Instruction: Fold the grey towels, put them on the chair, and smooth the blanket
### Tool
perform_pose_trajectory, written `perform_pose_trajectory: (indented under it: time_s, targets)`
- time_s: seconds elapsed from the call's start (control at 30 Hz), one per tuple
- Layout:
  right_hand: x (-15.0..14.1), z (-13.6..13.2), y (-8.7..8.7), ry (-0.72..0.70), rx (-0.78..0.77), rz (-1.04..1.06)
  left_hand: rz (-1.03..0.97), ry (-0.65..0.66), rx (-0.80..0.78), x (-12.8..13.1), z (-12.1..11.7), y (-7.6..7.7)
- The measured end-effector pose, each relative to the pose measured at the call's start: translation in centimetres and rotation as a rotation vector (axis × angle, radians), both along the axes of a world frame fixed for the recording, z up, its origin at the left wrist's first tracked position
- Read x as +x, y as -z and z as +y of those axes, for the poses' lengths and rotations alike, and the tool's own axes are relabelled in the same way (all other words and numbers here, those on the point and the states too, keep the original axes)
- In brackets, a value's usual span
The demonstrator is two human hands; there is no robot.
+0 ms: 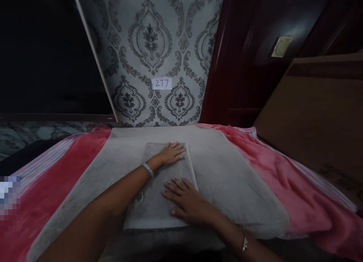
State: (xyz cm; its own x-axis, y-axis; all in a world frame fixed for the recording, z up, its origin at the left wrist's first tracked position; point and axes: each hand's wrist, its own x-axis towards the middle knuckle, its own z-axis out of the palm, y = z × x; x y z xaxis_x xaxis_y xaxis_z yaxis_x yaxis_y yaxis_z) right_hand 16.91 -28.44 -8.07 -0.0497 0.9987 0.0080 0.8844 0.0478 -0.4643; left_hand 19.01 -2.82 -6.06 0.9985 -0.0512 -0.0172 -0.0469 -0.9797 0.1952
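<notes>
A small grey towel (153, 201), folded into a narrow rectangle, lies on top of a larger grey towel (227, 171) spread flat over a pink blanket. My left hand (171, 153) rests flat on the far end of the folded towel, fingers stretched out. My right hand (187, 203) lies flat on its right edge near me, fingers spread. Both wrists wear a bangle. Neither hand grips anything.
The pink blanket (297, 194) covers a bed that runs to both sides. A patterned grey wall panel (159, 46) with a label reading 277 stands behind. A dark red door (249, 65) and a brown wooden board (317, 118) lie to the right.
</notes>
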Motion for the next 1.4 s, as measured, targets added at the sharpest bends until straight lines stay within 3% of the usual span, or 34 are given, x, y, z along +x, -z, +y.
perform_pose_trajectory:
  time_s: [0.23,0.4,0.47,0.67,0.73,0.8,0.87,0.93,1.1,1.23,1.4]
  targets:
    - [-0.3,-0.6,0.4,0.029,0.018,-0.003,0.031,-0.045,0.005,2.1,-0.4,1.1]
    - [-0.4,-0.7,0.2,0.038,0.013,0.029,0.03,-0.039,0.015,0.9,-0.6,0.3]
    - [-0.5,-0.7,0.3,0.057,0.03,0.036,0.002,-0.094,-0.021,-0.6,0.1,0.1]
    - [0.1,-1.1,1.8,0.12,0.144,0.091,-0.36,-0.629,-0.422,-9.8,4.0,0.8]
    - [0.4,-0.9,2.7,0.128,0.216,0.135,-0.393,-0.705,-0.524,-12.9,4.4,1.0]
    - [0.7,-0.6,3.6,0.136,0.297,0.188,-0.407,-0.783,-0.768,-15.0,4.2,1.1]
    - [0.9,-0.5,4.2,0.167,0.39,0.251,-0.378,-0.841,-1.004,-15.9,3.5,0.9]
    - [1.2,-0.7,4.6,0.247,0.493,0.317,-0.314,-0.847,-1.082,-16.1,2.6,0.5]
    - [4.1,-4.0,4.6,0.605,0.691,0.39,-0.281,-0.852,-0.986,-14.8,0.9,-0.2]
    - [7.9,-7.9,4.6,0.876,0.763,0.363,-0.352,-0.926,-0.772,-13.3,0.5,-0.8]
    - [10.9,-11.3,5.2,1.071,0.79,0.281,-0.369,-0.956,-0.544,-12.4,0.2,-2.4]
